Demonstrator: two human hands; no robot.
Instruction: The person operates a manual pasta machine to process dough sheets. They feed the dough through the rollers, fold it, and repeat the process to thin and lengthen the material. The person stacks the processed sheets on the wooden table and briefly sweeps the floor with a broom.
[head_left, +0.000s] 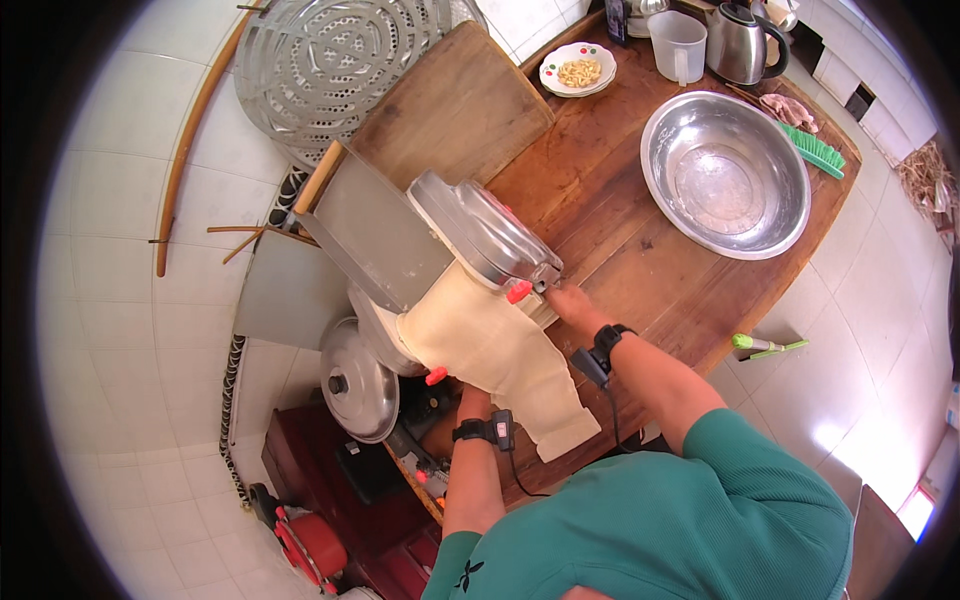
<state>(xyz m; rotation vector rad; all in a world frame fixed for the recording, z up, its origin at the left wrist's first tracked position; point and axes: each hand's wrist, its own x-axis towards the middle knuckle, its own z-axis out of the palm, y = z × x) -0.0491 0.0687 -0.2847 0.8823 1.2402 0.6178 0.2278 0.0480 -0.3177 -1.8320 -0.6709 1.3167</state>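
Note:
A metal dough sheeter (480, 232) with red knobs stands on the wooden table, a flat metal tray (379, 225) across its top. A wide pale dough sheet (487, 322) drapes over its front, and its loose end hangs towards me. My left hand (475, 401) reaches under the sheet's left edge, where the dough hides its fingers. By the right end of the machine is my right hand (570, 304), close to the housing and the sheet's edge. Its fingertips are hidden as well, so what either hand holds does not show.
A large steel basin (724, 176) stands at the right beside a green brush (814, 150). Behind are a plate of peeled cloves (579, 73), a plastic jug (677, 45) and an electric kettle (742, 45). A wooden board (457, 97) and a pot lid (360, 382) flank the machine.

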